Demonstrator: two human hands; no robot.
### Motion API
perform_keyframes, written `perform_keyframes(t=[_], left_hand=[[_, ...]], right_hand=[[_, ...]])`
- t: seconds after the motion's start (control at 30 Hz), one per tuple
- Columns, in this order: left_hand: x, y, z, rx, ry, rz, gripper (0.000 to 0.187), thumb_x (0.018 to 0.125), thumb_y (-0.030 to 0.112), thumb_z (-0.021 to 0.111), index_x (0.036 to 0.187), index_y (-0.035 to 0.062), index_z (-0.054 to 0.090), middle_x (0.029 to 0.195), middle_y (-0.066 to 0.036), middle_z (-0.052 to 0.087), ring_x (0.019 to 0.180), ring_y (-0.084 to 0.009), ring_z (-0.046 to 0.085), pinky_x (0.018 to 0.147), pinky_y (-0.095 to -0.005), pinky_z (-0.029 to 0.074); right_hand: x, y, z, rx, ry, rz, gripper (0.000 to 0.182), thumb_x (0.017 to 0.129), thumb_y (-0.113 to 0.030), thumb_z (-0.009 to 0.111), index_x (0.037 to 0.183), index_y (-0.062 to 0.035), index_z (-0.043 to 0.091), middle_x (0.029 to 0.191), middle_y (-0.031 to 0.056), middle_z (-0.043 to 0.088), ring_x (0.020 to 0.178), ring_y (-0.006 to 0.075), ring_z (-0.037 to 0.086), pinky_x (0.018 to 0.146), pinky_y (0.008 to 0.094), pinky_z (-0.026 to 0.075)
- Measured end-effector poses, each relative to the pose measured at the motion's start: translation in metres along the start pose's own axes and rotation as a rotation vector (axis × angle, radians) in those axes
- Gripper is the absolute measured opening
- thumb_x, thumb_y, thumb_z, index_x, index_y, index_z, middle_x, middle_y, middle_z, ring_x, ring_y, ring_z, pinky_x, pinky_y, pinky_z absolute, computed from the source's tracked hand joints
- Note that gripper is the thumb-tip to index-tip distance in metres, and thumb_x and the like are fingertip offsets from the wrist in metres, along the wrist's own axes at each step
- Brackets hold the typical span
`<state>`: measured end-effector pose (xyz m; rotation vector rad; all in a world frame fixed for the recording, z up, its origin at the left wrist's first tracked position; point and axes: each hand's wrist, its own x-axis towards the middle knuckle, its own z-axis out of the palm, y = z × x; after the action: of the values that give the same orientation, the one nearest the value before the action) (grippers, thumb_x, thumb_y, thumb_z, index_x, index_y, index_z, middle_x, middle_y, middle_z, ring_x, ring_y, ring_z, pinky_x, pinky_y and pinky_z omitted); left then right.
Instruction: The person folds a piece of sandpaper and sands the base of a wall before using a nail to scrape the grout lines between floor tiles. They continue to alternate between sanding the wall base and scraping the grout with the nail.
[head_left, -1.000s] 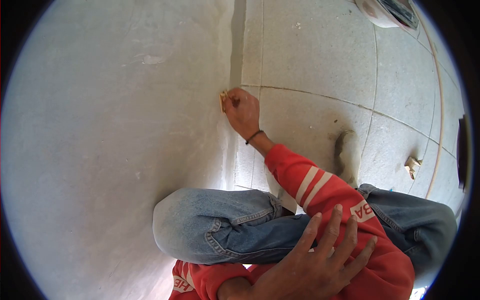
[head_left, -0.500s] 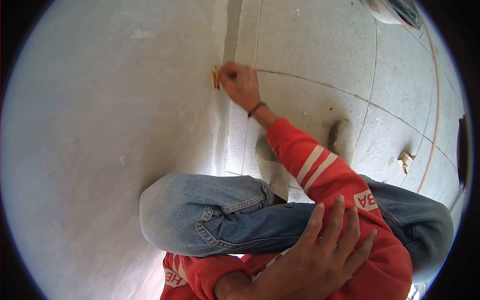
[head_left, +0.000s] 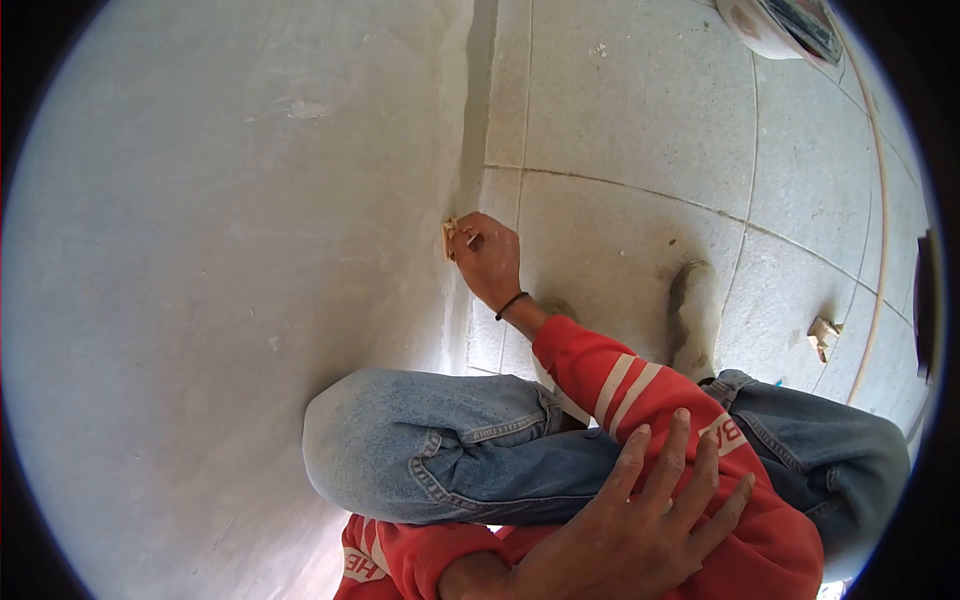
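Observation:
My right hand [head_left: 487, 258] is closed around a folded tan piece that looks like sandpaper [head_left: 449, 241], pressed against the grey plastered wall [head_left: 220, 250] low down by the floor joint. A dark band circles that wrist. My left hand [head_left: 625, 535] has its fingers spread and rests on the red sleeve [head_left: 640, 400] of my right arm, holding nothing. My bent knee in dusty jeans [head_left: 380, 440] is beside the wall.
The tiled floor [head_left: 620, 110] meets the wall along a darker strip [head_left: 478, 100]. A crumpled tan scrap [head_left: 824, 338] lies on the floor near a hose or cable [head_left: 880, 250]. A white bucket [head_left: 762, 28] stands at the top right. My dusty shoe [head_left: 693, 315] is on the tiles.
My right hand, still gripping the folded sandpaper, has moved along the wall's base towards my knees. The view has shifted slightly. My left hand stays spread on the sleeve.

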<state>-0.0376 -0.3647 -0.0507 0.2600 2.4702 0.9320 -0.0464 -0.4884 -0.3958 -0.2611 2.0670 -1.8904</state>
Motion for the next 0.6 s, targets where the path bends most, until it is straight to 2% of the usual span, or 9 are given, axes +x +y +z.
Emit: perform_keyframes(t=[0.17,0.2,0.27,0.33,0.4,0.43,0.5,0.57,0.6], left_hand=[[0.003,-0.003,0.000,-0.022,-0.039,-0.034,0.046,0.101,0.038,0.054,0.143,0.0242,0.065,0.147,-0.017,0.060,0.141,-0.0477,0.051,0.120,-0.0639,0.037],[0.001,-0.005,-0.005,-0.005,-0.005,-0.047,0.041,0.101,0.034,0.057,0.139,0.0213,0.067,0.142,-0.015,0.062,0.136,-0.0430,0.055,0.116,-0.0596,0.043],[-0.005,-0.015,-0.019,0.032,0.037,-0.046,0.037,0.101,0.030,0.061,0.135,0.0184,0.068,0.136,-0.013,0.064,0.132,-0.0383,0.058,0.112,-0.0553,0.049],[-0.014,-0.040,-0.036,0.272,0.183,-0.188,0.049,0.099,0.039,0.066,0.139,0.0095,0.065,0.132,-0.021,0.067,0.121,-0.0370,0.069,0.096,-0.0497,0.056],[-0.019,-0.050,-0.054,0.102,0.638,-0.337,0.052,0.096,0.036,0.072,0.133,0.0005,0.064,0.124,-0.021,0.068,0.114,-0.0290,0.070,0.091,-0.0472,0.057],[-0.028,-0.049,-0.058,0.000,0.927,-0.273,0.054,0.099,0.036,0.069,0.134,-0.0042,0.058,0.125,-0.022,0.066,0.112,-0.0248,0.069,0.088,-0.0421,0.058],[-0.040,-0.040,-0.048,-0.441,1.521,0.105,0.047,0.099,0.021,0.070,0.137,0.0013,0.050,0.116,-0.014,0.062,0.103,-0.0183,0.063,0.081,-0.0289,0.058],[-0.023,-0.026,-0.040,-0.935,1.767,0.850,0.018,0.099,0.015,0.068,0.117,0.0121,0.072,0.119,-0.008,0.063,0.117,-0.0264,0.062,0.097,-0.0423,0.057],[-0.006,-0.024,-0.041,-0.926,1.766,0.839,0.018,0.099,0.015,0.068,0.117,0.0121,0.072,0.119,-0.008,0.063,0.117,-0.0264,0.062,0.097,-0.0423,0.057]], right_hand=[[0.024,0.005,0.002,0.083,0.040,0.136,0.014,0.091,-0.014,0.070,0.080,-0.0047,0.068,0.074,0.0137,0.070,0.064,0.0305,0.069,0.063,0.0403,0.055],[0.033,0.001,0.000,0.067,0.038,0.127,0.015,0.094,-0.012,0.068,0.081,-0.0029,0.069,0.072,0.0122,0.071,0.062,0.0205,0.070,0.060,0.0341,0.054],[0.024,0.004,0.002,0.016,0.039,0.046,0.014,0.092,-0.012,0.069,0.081,-0.0036,0.067,0.073,0.0134,0.071,0.065,0.0254,0.070,0.062,0.0375,0.054],[0.000,0.018,0.007,-0.019,0.041,-0.046,0.015,0.091,-0.014,0.069,0.080,-0.0054,0.065,0.072,0.0151,0.067,0.066,0.0322,0.068,0.062,0.0430,0.053],[-0.015,0.029,0.007,0.031,0.035,0.025,0.014,0.091,-0.014,0.069,0.080,-0.0060,0.065,0.072,0.0153,0.067,0.065,0.0333,0.067,0.061,0.0437,0.052],[-0.018,0.025,0.005,0.080,0.008,0.110,0.014,0.091,-0.015,0.070,0.080,-0.0066,0.065,0.071,0.0156,0.066,0.065,0.0345,0.066,0.061,0.0445,0.051],[-0.007,0.026,0.004,-0.003,-0.046,0.168,0.014,0.091,-0.015,0.071,0.082,-0.0056,0.065,0.074,0.0155,0.068,0.066,0.0338,0.068,0.063,0.0432,0.053],[0.016,0.021,0.005,0.083,0.034,0.074,0.014,0.090,-0.014,0.072,0.082,-0.0050,0.065,0.075,0.0155,0.070,0.067,0.0320,0.070,0.063,0.0416,0.054],[0.020,0.017,0.004,0.091,0.029,0.082,0.014,0.090,-0.014,0.072,0.082,-0.0050,0.065,0.075,0.0155,0.070,0.067,0.0320,0.070,0.063,0.0416,0.054]])
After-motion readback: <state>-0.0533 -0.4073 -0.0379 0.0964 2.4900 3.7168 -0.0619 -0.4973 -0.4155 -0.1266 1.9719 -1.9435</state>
